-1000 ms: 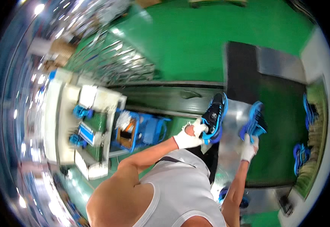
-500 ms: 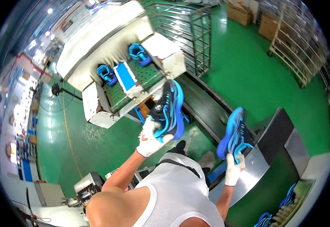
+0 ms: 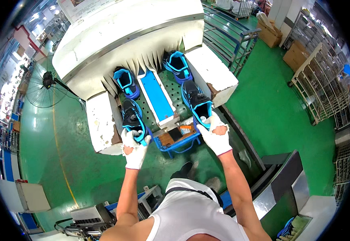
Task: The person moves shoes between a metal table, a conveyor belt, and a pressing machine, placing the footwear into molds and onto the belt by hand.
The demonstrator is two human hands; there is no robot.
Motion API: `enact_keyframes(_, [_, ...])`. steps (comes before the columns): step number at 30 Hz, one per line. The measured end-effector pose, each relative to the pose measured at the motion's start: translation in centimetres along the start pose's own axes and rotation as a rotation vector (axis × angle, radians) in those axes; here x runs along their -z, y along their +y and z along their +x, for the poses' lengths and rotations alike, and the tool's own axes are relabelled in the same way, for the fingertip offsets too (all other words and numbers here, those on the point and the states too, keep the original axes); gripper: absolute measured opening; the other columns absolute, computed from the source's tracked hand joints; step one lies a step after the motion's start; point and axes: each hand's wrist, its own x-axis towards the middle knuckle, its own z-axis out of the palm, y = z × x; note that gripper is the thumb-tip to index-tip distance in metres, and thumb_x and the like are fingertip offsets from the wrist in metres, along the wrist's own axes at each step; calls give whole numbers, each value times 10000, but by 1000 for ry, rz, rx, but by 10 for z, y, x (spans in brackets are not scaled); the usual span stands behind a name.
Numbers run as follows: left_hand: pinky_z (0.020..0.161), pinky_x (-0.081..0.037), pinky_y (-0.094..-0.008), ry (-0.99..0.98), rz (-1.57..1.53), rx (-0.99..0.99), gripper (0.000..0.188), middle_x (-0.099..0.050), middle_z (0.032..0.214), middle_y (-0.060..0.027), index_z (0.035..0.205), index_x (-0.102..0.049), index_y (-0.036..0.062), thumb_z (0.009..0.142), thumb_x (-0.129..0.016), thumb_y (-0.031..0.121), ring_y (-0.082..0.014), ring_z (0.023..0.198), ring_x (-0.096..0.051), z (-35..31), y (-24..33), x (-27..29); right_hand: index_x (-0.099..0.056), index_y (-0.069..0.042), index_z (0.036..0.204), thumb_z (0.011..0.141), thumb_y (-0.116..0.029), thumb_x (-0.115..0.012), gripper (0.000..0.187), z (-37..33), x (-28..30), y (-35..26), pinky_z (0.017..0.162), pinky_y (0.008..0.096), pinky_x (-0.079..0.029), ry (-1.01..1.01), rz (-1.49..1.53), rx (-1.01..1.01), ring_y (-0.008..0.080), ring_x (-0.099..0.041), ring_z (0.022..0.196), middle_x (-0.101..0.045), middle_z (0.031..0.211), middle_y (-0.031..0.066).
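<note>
The left hand (image 3: 135,152), in a white glove, is curling its fingers around the heel of the left shoe (image 3: 131,110), and the right hand (image 3: 216,138) is likewise closing on the heel of the right shoe (image 3: 192,90). The right shoe, over by the metal plate (image 3: 265,203) half a second ago, is now lying roughly level with its mate, both toes pointing toward the machine (image 3: 131,32); the pair therefore appears to be lining up with its opening. Whether the soles are touching the perforated green bed (image 3: 173,93) is staying unclear. Between the held shoes a blue panel (image 3: 155,94) is running inward. Farther in, a rear left shoe (image 3: 132,92) and a rear right shoe (image 3: 183,76) are sitting beside the strip curtain (image 3: 149,60); beyond, a metal rack (image 3: 243,38) is standing.
</note>
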Motion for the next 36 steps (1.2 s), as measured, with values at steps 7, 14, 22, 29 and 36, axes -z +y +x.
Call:
enact_keyframes(7, [1121,-421,-476,237,-224,-60,776,-427,1514,-254,1312,-546,-55,683,-926,194,-395,1360,-485,15,22,15,-650,-48,1040,809,-204,-830,332,9,-37,28,890,466,-539,46,15,44,409,-676,1027,-652,1193,238])
enact_keyframes(14, [1088,-455,-442,-110,-168,-691,491,-615,1367,-176,1329,-598,72,859,-739,83,-333,1302,-574,199,140,-39,-637,3,1148,827,-176,-808,405,12,-45,26,1047,465,-472,126,106,30,418,-585,1256,-544,1414,275])
enact_keyframes(22, [997,-496,-480,-668,261,-775,599,-666,1278,-248,1482,-460,117,939,-691,225,-422,1202,-632,303,115,-149,-606,-25,1118,795,-51,-804,380,8,-68,35,1079,460,-466,70,224,-49,423,-554,1308,-525,1396,291])
enact_keyframes(29, [1011,-502,-484,-712,215,-838,593,-664,1306,-220,1446,-513,89,890,-711,146,-411,1215,-628,294,110,-143,-640,-13,1116,851,-252,-738,370,5,-28,31,934,485,-535,6,-151,38,397,-652,1111,-608,1287,291])
enact_keyframes(36, [1047,-480,-442,-619,92,-758,488,-654,1299,-231,1365,-588,20,915,-693,177,-399,1230,-609,299,82,-149,-626,-51,1042,855,-254,-725,293,9,-32,20,936,491,-531,45,-104,48,412,-643,1115,-601,1276,287])
